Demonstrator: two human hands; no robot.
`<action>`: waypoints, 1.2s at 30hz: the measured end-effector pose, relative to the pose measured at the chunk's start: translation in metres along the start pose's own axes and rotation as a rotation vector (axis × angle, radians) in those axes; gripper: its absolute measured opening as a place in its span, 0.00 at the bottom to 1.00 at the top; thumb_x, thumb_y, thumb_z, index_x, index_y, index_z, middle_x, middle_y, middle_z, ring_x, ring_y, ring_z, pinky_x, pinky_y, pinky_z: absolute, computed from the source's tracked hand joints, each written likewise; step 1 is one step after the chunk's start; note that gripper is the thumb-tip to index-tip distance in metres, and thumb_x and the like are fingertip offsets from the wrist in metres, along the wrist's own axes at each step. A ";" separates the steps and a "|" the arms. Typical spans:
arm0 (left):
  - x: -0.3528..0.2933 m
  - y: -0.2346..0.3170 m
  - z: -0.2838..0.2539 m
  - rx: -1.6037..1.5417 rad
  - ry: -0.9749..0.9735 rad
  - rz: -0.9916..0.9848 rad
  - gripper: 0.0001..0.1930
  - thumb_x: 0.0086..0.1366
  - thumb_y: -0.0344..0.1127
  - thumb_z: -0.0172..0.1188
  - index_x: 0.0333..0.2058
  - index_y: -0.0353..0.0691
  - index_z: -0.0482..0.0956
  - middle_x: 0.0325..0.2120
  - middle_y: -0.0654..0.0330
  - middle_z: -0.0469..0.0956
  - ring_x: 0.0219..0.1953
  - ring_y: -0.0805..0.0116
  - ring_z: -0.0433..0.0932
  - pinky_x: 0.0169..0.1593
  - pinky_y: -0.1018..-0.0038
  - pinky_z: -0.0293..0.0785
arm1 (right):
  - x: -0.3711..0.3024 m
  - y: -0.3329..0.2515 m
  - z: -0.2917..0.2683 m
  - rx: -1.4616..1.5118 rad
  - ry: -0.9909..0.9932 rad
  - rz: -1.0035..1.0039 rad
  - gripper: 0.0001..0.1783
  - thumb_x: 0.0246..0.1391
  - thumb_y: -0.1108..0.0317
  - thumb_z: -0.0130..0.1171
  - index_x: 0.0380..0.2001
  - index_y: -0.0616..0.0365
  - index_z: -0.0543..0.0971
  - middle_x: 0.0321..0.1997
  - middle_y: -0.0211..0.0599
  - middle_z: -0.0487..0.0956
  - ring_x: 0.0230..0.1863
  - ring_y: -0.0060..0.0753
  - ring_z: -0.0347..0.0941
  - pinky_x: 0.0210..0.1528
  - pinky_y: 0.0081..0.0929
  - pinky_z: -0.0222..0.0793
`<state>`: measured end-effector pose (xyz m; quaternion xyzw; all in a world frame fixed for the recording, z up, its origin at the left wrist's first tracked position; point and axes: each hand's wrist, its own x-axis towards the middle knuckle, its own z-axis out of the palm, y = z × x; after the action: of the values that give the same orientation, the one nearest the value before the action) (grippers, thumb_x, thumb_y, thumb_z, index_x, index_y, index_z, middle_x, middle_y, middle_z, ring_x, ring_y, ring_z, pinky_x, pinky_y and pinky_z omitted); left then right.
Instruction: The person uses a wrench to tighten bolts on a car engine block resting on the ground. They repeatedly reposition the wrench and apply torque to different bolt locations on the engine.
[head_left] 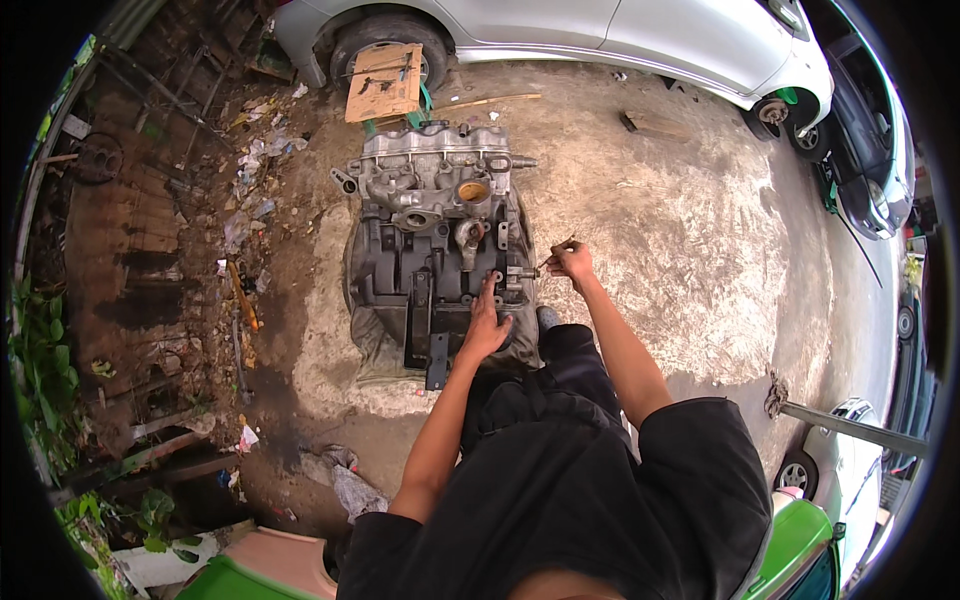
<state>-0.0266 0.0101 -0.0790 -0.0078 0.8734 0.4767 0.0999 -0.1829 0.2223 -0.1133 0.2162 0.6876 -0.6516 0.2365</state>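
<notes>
A car engine (440, 235) stands on the ground in front of me, with a pale cast-metal top and a dark block below. My left hand (487, 322) lies on the near right part of the block, fingers stretched forward and touching it. Just off the engine's right side, my right hand (570, 262) is closed in a pinch on a thin, rod-like piece, too small to make out its kind. Its end is close to a short metal stub (520, 271) that sticks out of the block. A dark flat bracket (420, 318) is at the near side of the block.
A dirty sheet (375, 350) lies under the engine. Beyond it, a board (385, 82) rests on a green stand by a silver car (560, 30). A wood block (653, 125) lies on the concrete. Litter (262, 160) and planks cover the left side; more cars stand at right.
</notes>
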 end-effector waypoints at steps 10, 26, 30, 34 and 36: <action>0.000 0.004 -0.004 -0.026 0.000 -0.010 0.50 0.61 0.29 0.62 0.73 0.47 0.37 0.72 0.46 0.47 0.74 0.45 0.44 0.72 0.47 0.42 | -0.065 0.023 0.001 0.392 -0.134 -0.008 0.14 0.67 0.67 0.49 0.49 0.65 0.76 0.47 0.45 0.83 0.45 0.37 0.82 0.47 0.31 0.77; -0.001 0.013 -0.008 0.026 -0.017 -0.053 0.50 0.63 0.28 0.61 0.73 0.51 0.35 0.72 0.47 0.47 0.74 0.46 0.44 0.74 0.52 0.45 | -0.103 0.061 0.019 0.513 -0.309 0.136 0.10 0.64 0.70 0.50 0.47 0.54 0.76 0.34 0.32 0.79 0.20 0.18 0.56 0.23 0.20 0.55; -0.001 0.014 -0.009 0.060 -0.023 -0.066 0.48 0.65 0.31 0.62 0.73 0.56 0.36 0.72 0.48 0.47 0.72 0.41 0.48 0.71 0.49 0.52 | -0.098 0.061 0.023 0.426 -0.241 0.124 0.09 0.65 0.68 0.49 0.45 0.53 0.76 0.28 0.26 0.71 0.19 0.17 0.55 0.21 0.20 0.53; 0.000 0.015 -0.009 0.071 -0.045 -0.098 0.49 0.65 0.30 0.62 0.73 0.56 0.36 0.72 0.48 0.48 0.72 0.40 0.49 0.71 0.49 0.52 | -0.098 0.064 0.026 0.330 -0.209 0.109 0.10 0.65 0.64 0.50 0.45 0.52 0.76 0.27 0.25 0.70 0.19 0.17 0.57 0.22 0.22 0.56; 0.001 0.015 -0.009 0.075 -0.042 -0.085 0.49 0.64 0.30 0.62 0.73 0.56 0.36 0.72 0.48 0.48 0.72 0.40 0.49 0.72 0.49 0.50 | -0.099 0.068 0.031 0.249 -0.146 0.104 0.11 0.64 0.63 0.51 0.45 0.53 0.77 0.27 0.27 0.71 0.20 0.18 0.60 0.23 0.24 0.59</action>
<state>-0.0305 0.0111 -0.0624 -0.0313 0.8873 0.4388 0.1386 -0.0622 0.1967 -0.1084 0.2314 0.5702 -0.7327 0.2906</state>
